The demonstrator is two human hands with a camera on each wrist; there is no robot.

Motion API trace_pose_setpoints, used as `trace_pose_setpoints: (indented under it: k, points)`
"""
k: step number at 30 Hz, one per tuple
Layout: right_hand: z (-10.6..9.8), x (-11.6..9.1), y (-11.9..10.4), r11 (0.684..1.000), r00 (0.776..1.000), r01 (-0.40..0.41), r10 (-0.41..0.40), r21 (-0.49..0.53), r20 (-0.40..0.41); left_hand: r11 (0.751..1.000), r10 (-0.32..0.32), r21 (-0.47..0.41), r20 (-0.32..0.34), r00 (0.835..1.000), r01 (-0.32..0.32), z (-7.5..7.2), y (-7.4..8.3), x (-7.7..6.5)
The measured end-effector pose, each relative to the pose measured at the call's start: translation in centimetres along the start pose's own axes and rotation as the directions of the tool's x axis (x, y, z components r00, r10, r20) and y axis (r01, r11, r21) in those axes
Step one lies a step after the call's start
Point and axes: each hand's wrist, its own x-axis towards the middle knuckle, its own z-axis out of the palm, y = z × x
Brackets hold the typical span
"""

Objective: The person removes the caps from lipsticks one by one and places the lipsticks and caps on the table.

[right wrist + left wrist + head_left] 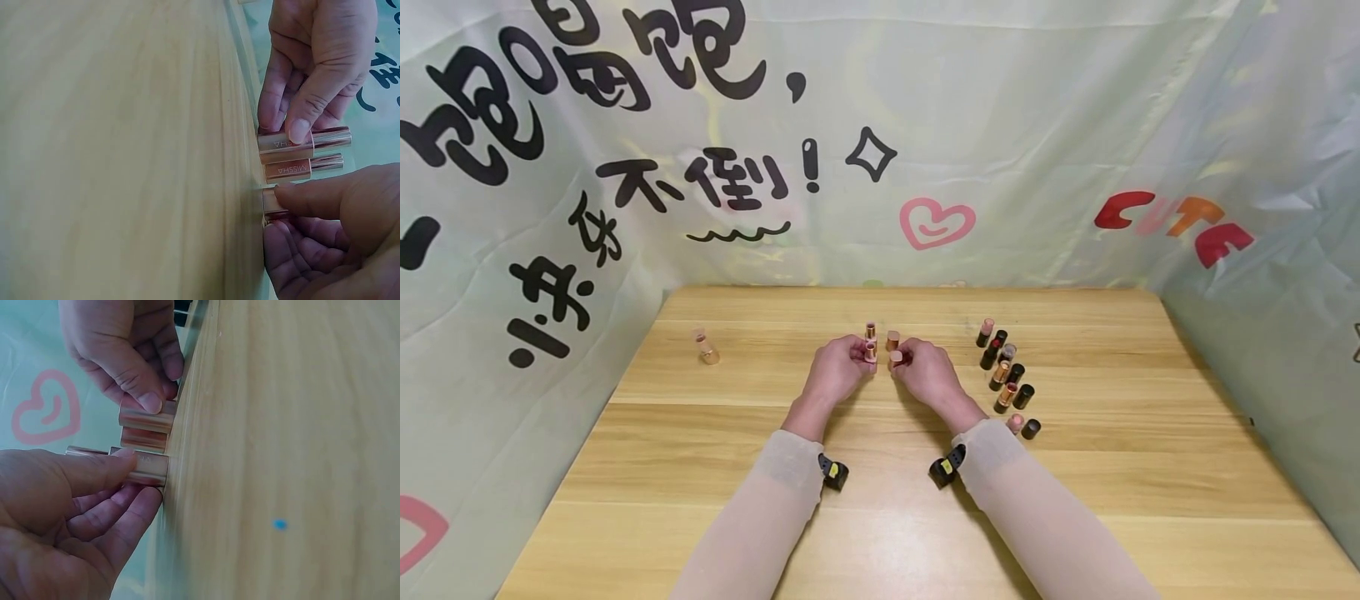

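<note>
Near the middle of the table, my left hand [837, 367] pinches an uncapped rose-gold lipstick [871, 353] between thumb and fingers. It stands upright on the wood. A second uncapped lipstick [870, 331] stands right behind it, with MISSHA lettering on its base [289, 170]. Across a small gap, my right hand [927, 371] holds a rose-gold lipstick cap [896, 359] by its side, thumb on the near face in the right wrist view. Another matching cap [892, 340] stands just behind that one. The four pieces form two short rows between my hands.
To the right, several open lipsticks [1000, 375] stand beside black caps [1024, 396] in a slanting line. A small pinkish bottle-like item [707, 348] stands far left on the wooden table [715, 450]. A printed cloth [1037, 125] hangs behind and at both sides.
</note>
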Motion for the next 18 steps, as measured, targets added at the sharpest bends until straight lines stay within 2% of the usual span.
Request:
trace_pose_setpoints:
  k: [8,18]
  points:
    - [-0.3,-0.3,-0.2,0.999,1.000,-0.024,0.024,0.040,0.010,1.000,-0.026,-0.012,0.018,0.999,0.027,-0.3,0.0,-0.3]
    - [-0.7,-1.3,-0.3,0.993,0.999,-0.025,0.028,0.112,-0.031,0.998,-0.054,0.032,-0.023,0.998,0.055,-0.9,0.0,-1.4]
